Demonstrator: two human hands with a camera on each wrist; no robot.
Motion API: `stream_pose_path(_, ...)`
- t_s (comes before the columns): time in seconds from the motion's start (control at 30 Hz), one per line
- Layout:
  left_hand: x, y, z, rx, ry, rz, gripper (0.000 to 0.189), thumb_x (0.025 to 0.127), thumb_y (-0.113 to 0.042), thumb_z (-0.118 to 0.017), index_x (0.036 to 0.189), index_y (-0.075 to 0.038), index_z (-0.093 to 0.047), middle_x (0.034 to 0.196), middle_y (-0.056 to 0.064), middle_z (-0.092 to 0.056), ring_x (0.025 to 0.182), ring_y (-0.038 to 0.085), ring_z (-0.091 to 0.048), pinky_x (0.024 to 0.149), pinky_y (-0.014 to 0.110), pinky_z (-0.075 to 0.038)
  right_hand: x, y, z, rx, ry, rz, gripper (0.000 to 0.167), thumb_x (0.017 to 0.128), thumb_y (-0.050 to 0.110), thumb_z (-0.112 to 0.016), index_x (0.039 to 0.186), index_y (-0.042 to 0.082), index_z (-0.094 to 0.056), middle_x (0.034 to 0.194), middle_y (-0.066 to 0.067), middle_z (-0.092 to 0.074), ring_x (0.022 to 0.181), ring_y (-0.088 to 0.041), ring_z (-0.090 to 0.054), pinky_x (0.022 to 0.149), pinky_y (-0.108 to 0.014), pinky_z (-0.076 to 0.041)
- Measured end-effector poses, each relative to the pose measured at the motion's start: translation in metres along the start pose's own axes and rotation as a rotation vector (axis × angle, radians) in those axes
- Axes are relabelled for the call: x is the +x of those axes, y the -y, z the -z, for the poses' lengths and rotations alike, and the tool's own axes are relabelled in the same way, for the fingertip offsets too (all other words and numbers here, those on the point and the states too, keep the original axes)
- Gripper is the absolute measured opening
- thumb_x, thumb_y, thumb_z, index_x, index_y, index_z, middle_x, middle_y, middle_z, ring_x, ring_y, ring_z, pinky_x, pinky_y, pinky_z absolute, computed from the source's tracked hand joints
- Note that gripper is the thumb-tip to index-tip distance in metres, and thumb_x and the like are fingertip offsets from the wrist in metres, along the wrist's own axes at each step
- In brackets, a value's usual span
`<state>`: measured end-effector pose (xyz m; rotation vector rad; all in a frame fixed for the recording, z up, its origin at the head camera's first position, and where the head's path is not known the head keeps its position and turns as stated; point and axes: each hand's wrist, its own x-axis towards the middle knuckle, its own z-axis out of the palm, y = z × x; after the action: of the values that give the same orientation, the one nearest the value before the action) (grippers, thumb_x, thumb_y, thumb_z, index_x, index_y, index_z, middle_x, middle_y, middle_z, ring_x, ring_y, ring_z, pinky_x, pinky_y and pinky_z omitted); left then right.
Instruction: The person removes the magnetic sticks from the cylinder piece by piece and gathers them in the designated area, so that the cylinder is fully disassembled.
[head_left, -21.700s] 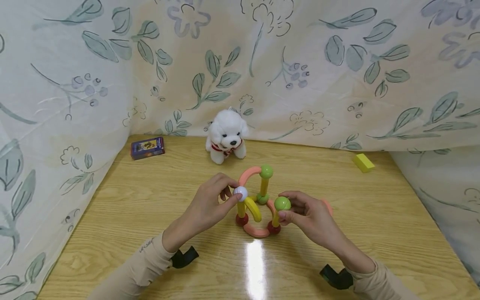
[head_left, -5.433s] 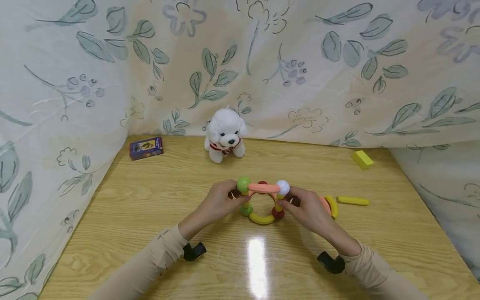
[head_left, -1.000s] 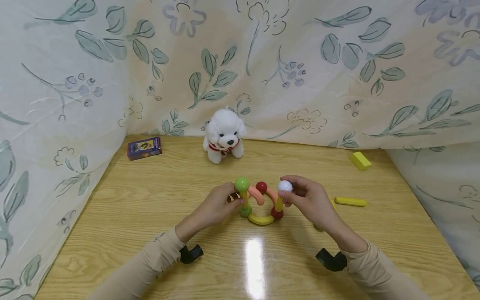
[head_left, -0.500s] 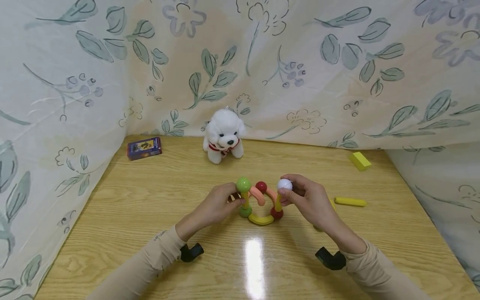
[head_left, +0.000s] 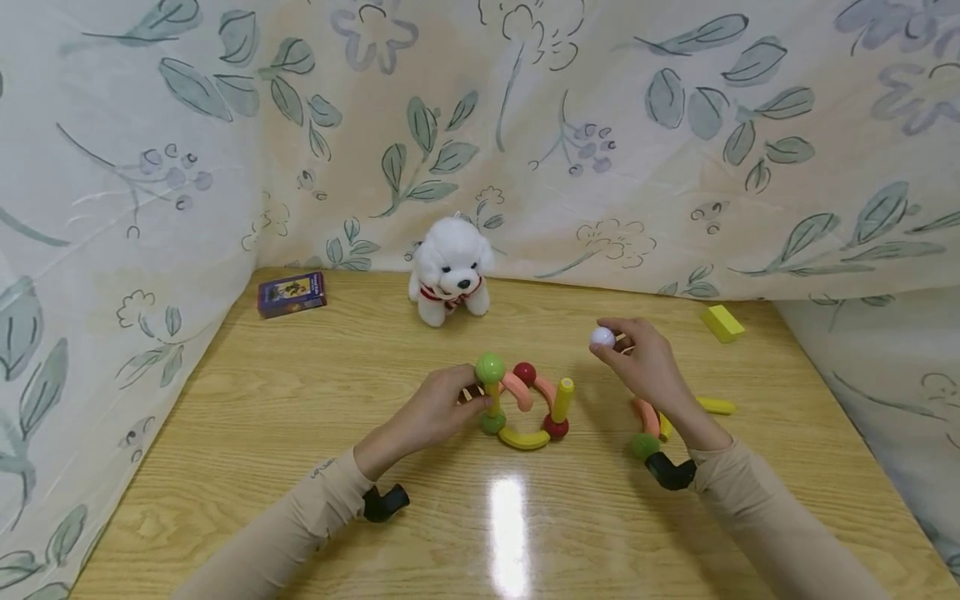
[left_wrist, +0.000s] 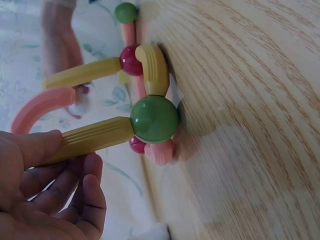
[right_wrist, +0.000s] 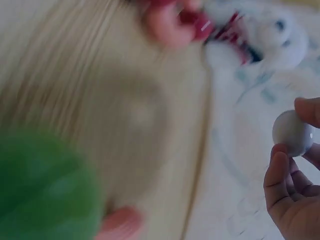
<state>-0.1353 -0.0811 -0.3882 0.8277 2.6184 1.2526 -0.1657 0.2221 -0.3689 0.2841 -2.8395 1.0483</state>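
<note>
On the table stands a toy frame of magnetic rods and balls, its base a ring of curved rods with a yellow curved rod in front. My left hand pinches the left upright yellow rod, which carries a light green ball. From that ball a pink curved rod reaches out over the ring. The right upright yellow rod stands on a red ball, its top end bare. Off to the right and raised, my right hand holds a white ball between thumb and fingers.
Loose pieces lie near the right wrist: a green ball, a pink curved rod and a yellow straight rod. Farther back are a white plush dog, a small blue box and a yellow block.
The right hand has pulled the white ball off the right upright and carried it right and away. Some seconds back, a pink rod bridged the green and white balls. The left hand keeps its place.
</note>
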Motion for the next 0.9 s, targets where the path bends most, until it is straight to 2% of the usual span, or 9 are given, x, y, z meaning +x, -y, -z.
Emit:
stream_pose_path(0.1,0.000,0.001,0.000,0.006,0.001,0.002,0.009,0.092,-0.011,-0.067,0.101,-0.008,-0.068,0.096,0.006,-0.070,0.088,0.016,-0.066,0.074,0.020,-0.051,0.010,-0.017,-0.002,-0.054,0.021,-0.047,0.044,0.093,0.015,-0.065,0.130,-0.005,-0.056,0.117,-0.027,-0.061,0.093,-0.034,-0.063,0.066,-0.029,-0.048)
stream_pose_path(0.23,0.001,0.001,0.000,0.007,0.004,0.007,0.009,0.092,-0.011,-0.067,0.100,-0.008,-0.068,0.096,0.006,-0.070,0.088,0.016,-0.066,0.074,0.020,-0.051,0.020,-0.035,-0.003,-0.128,0.052,-0.090,0.040,0.091,0.013,-0.064,0.125,-0.007,-0.058,0.120,-0.028,-0.063,0.097,-0.038,-0.065,0.076,-0.043,-0.053)
stream_pose_path(0.33,0.001,0.001,0.001,0.005,0.006,0.006,0.009,0.092,-0.011,-0.067,0.100,-0.008,-0.068,0.096,0.006,-0.070,0.088,0.016,-0.066,0.074,0.020,-0.051,0.028,-0.045,-0.002,-0.167,0.077,-0.110,0.038,0.089,0.014,-0.066,0.120,-0.008,-0.060,0.116,-0.029,-0.064,0.099,-0.041,-0.064,0.082,-0.050,-0.052)
stream_pose_path(0.47,0.001,0.000,0.001,0.004,0.009,0.002,0.009,0.092,-0.010,-0.066,0.100,-0.008,-0.068,0.096,0.006,-0.070,0.088,0.017,-0.066,0.074,0.020,-0.051,0.034,-0.052,-0.002,-0.198,0.118,-0.152,0.038,0.088,0.015,-0.066,0.118,-0.007,-0.061,0.110,-0.029,-0.065,0.099,-0.040,-0.061,0.081,-0.049,-0.050)
stream_pose_path(0.6,0.001,0.000,0.001,0.011,0.009,0.000,0.010,0.092,-0.011,-0.066,0.101,-0.007,-0.069,0.097,0.006,-0.070,0.088,0.017,-0.066,0.074,0.020,-0.051,0.037,-0.059,-0.004,-0.202,0.136,-0.178,0.039,0.088,0.015,-0.065,0.120,-0.007,-0.061,0.110,-0.029,-0.065,0.100,-0.040,-0.060,0.082,-0.050,-0.049)
stream_pose_path(0.9,0.001,0.001,0.001,0.016,0.005,-0.013,0.009,0.091,-0.009,-0.067,0.099,-0.007,-0.069,0.100,0.008,-0.070,0.089,0.017,-0.067,0.076,0.020,-0.053,0.037,-0.066,-0.009,-0.193,0.080,-0.155,0.044,0.087,0.013,-0.065,0.124,-0.010,-0.056,0.111,-0.032,-0.063,0.102,-0.044,-0.060,0.084,-0.053,-0.047)
